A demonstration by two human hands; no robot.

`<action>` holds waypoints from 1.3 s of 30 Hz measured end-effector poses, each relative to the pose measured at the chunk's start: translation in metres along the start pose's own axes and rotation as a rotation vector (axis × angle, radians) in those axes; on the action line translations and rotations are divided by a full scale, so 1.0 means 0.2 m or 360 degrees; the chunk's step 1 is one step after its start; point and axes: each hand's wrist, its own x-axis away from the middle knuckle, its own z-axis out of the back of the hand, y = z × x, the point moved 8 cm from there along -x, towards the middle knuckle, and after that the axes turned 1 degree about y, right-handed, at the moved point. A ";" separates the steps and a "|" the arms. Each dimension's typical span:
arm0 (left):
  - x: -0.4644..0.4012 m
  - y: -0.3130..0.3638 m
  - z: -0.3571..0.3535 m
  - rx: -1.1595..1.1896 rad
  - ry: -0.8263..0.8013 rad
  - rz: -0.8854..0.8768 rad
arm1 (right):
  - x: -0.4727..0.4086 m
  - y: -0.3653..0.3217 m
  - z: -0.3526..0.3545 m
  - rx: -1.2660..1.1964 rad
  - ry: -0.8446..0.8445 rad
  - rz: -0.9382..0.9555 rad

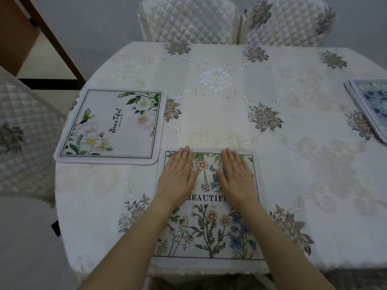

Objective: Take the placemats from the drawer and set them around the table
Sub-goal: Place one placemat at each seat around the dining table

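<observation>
already down: lying flat at the left seat, white-rose rectangular fabric placemat (111,125)
being set: pressing wildflower-print rectangular placemat (209,208) onto the near table edge, left hand (178,176) and right hand (236,178) splayed, gripping nothing
remaining: waiting at the right edge, blue-patterned placemat stack (370,107)

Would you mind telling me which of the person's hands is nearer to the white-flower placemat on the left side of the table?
Left. The left hand lies flat just below-right of the white-flower placemat; the right hand lies farther right, on the same wildflower placemat.

Both hands (178,174) (237,176) flat, palms down, fingers extended
</observation>
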 end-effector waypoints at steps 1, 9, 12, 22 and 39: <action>0.02 -0.04 0.01 -0.0004 0.0006 0.0016 | 0.02 0.07 0.02 0.0024 -0.0008 -0.0033; 0.10 -0.14 0.03 -0.0037 0.0034 0.0063 | 0.09 0.24 0.07 0.0102 0.0014 -0.0102; 0.14 -0.09 0.09 -0.0002 -0.0018 0.0135 | 0.10 0.22 0.10 0.0159 -0.0027 -0.0171; 0.52 0.33 -0.08 -0.0063 -0.0008 -0.0066 | 0.52 -0.38 -0.07 -0.0266 0.0047 -0.0006; 0.73 0.01 -0.01 -0.0078 -0.0118 0.0019 | 0.71 0.07 0.00 0.0056 -0.0042 -0.0043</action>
